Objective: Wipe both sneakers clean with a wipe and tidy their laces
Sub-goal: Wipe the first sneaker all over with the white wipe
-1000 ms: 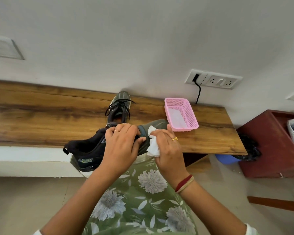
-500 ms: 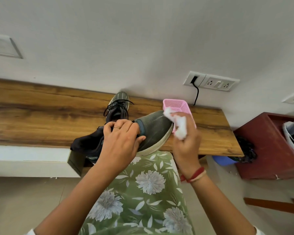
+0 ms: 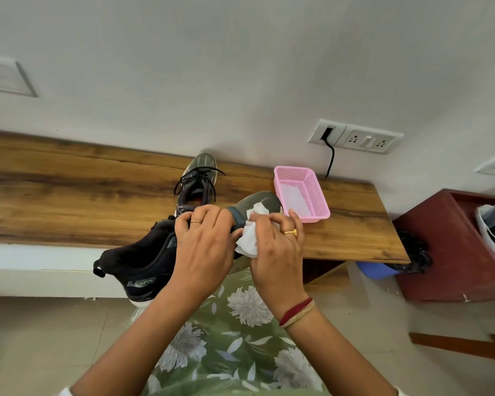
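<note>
Sneaker (image 3: 143, 261) — heel logo (image 3: 141, 282) illegible

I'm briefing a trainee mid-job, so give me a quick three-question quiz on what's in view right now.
1. True or false: the right hand presses the wipe on the held sneaker at its toe end.
2. The other sneaker stands on the wooden shelf: A left of the pink basket; B inside it; C right of it.
3. Which hand steadies the held sneaker?
Key: 1 true; 2 A; 3 the left hand.
</note>
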A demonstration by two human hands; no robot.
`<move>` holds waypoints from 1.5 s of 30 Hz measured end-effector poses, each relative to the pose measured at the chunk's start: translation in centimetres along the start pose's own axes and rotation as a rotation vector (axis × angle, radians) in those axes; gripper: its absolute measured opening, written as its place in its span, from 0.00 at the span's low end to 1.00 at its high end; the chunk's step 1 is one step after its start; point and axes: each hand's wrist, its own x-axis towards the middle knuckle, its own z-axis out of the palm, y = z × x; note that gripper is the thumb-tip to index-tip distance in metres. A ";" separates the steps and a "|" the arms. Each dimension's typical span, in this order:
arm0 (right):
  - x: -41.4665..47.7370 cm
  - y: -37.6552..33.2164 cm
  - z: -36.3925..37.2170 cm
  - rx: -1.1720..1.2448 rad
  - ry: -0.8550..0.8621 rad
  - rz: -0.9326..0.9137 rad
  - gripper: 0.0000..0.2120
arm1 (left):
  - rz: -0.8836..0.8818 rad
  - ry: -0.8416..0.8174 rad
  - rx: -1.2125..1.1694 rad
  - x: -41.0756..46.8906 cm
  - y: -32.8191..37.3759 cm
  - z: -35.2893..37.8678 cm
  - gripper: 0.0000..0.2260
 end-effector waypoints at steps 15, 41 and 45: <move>2.5 2.7 -2.2 0.543 0.141 0.099 0.14 | 0.013 -0.031 -0.020 0.7 -0.4 -0.4 0.11; -0.3 2.0 0.1 0.107 0.110 -0.199 0.10 | -0.048 -0.012 -0.104 0.7 -0.1 -0.3 0.11; -2.1 0.5 -0.2 0.354 0.025 -0.091 0.10 | -0.107 -0.037 -0.176 0.9 -0.8 -0.4 0.12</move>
